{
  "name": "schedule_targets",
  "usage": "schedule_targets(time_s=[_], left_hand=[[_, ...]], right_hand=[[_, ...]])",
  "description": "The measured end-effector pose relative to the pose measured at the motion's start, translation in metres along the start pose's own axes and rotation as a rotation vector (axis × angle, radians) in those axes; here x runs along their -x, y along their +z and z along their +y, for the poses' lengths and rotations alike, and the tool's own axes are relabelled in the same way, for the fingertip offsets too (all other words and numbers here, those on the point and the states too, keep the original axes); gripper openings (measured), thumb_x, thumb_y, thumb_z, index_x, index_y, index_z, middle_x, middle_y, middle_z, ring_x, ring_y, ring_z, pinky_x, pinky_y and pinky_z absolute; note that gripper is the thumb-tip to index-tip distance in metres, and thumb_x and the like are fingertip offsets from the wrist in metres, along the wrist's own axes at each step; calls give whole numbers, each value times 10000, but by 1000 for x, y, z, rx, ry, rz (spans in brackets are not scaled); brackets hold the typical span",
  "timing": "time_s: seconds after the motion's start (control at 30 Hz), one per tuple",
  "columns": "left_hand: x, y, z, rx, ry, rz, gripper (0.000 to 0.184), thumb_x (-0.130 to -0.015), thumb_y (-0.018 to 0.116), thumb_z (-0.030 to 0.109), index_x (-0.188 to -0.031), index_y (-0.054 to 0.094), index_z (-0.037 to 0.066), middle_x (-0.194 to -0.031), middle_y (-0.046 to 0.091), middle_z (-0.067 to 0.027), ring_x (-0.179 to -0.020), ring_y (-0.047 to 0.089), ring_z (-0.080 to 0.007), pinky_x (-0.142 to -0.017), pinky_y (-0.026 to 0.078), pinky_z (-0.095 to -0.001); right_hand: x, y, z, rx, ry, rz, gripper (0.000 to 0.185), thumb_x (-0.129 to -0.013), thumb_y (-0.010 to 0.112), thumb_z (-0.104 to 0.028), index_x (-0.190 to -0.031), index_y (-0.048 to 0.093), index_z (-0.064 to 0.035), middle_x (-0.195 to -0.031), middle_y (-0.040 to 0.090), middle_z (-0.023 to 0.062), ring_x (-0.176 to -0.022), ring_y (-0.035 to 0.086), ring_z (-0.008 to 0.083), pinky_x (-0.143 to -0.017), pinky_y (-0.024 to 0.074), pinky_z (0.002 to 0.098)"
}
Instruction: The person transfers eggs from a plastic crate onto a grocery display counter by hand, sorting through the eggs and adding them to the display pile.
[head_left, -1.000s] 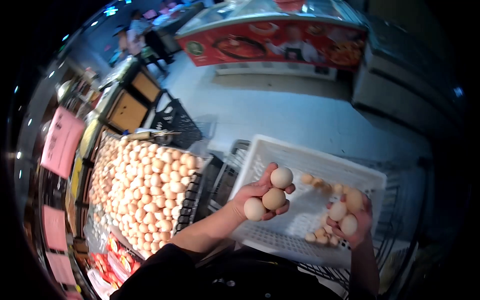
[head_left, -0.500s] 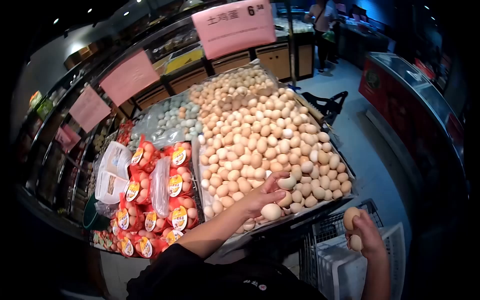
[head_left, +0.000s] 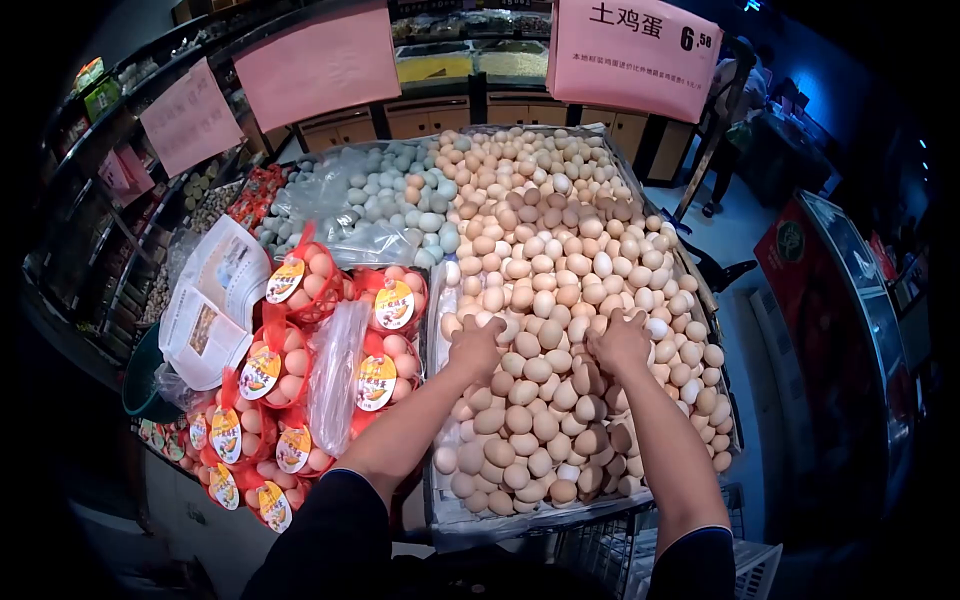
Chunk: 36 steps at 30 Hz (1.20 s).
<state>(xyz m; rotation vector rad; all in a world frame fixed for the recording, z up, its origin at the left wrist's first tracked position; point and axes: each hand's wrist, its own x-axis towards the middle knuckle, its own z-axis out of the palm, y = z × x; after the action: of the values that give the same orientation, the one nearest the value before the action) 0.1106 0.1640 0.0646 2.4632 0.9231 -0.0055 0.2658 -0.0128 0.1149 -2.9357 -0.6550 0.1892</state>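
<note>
A large heap of brown and cream eggs (head_left: 540,400) fills a shallow, lined tray. My left hand (head_left: 474,352) reaches onto the left part of the heap, fingers apart and touching eggs. To its right, my right hand (head_left: 622,342) lies over the middle of the heap, its fingers spread and bent down among the eggs. My palms hide the eggs right under them, and no egg shows lifted in either hand.
Bluish eggs (head_left: 385,200) lie behind on the left, partly under clear plastic. Red net bags of eggs (head_left: 290,370), a clear plastic bag (head_left: 338,375) and a printed carton (head_left: 212,310) sit left. Pink price signs (head_left: 630,50) hang above. A glass-topped freezer (head_left: 835,290) stands right; a person (head_left: 735,110) is behind.
Both hands have moved forward onto the heap. The eggs held up in my right hand and those at my left fingers no longer show in them. The view has turned left.
</note>
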Motion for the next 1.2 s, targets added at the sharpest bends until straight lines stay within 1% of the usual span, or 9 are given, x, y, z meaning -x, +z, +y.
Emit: schedule_targets(time_s=[0.3,0.63,0.77,0.87,0.93,0.97,1.07,1.13,1.2], left_hand=[[-1,32,-1,42,-19,121,534,-799,570,135,-1319,498,234,-1312,333,-207,-1144,417,-413,-940,422,-494],[0,13,3,19,24,131,565,-801,615,378,-1339,502,246,-1416,284,-232,-1225,396,-407,-1003,387,-465],[4,4,7,53,21,81,652,-782,638,404,-1374,457,199,-1438,259,-257,-1311,302,-441,-1052,325,-496],[12,10,12,-112,30,310,799,-768,650,449,-1442,340,152,-1454,214,-245,-1339,221,-450,-1094,238,-517],[19,9,21,-69,208,465,870,-737,710,359,-1443,289,74,-1443,218,-264,-1347,194,-458,-1101,218,-524],[24,4,32,-10,305,508,858,-735,717,320,-1438,294,68,-1440,227,-260,-1349,200,-446,-1104,219,-516],[45,0,95,374,616,416,816,-736,720,156,-1430,301,59,-1412,320,-230,-1308,334,-361,-1069,303,-450],[89,-7,171,723,662,18,786,-746,689,90,-1429,301,53,-1377,407,-179,-1214,461,-271,-981,395,-372],[140,8,240,766,916,-217,788,-743,681,63,-1432,297,52,-1365,439,-152,-1141,513,-226,-909,434,-333]], right_hand=[[-14,17,18,-143,85,58,586,-853,599,-494,-1267,497,-93,-1268,407,262,-1123,479,466,-851,496,476],[-5,42,26,-91,-22,179,629,-871,565,-479,-1340,451,-76,-1263,449,213,-1189,391,383,-1004,316,493],[10,38,37,-174,-23,250,608,-862,597,-459,-1309,475,-65,-1282,443,196,-1207,378,359,-1020,313,486],[57,5,67,-398,-144,432,539,-851,639,-395,-1238,536,-34,-1255,461,202,-1180,398,359,-1001,341,471],[102,-20,118,-533,-116,506,449,-859,657,-310,-1192,551,-28,-1217,493,181,-1151,436,342,-995,358,430],[133,-32,150,-583,-71,559,422,-865,655,-292,-1178,556,-25,-1190,512,173,-1133,453,333,-989,363,418],[249,-64,263,-938,415,617,306,-939,566,-309,-1051,608,-27,-989,588,69,-898,543,174,-748,439,290],[359,-62,341,-1103,773,794,291,-955,545,-318,-1012,613,-40,-923,587,31,-817,526,123,-700,428,267],[465,-61,385,-1124,1074,1024,279,-960,539,-317,-973,609,-47,-876,578,7,-781,505,98,-692,420,266]])
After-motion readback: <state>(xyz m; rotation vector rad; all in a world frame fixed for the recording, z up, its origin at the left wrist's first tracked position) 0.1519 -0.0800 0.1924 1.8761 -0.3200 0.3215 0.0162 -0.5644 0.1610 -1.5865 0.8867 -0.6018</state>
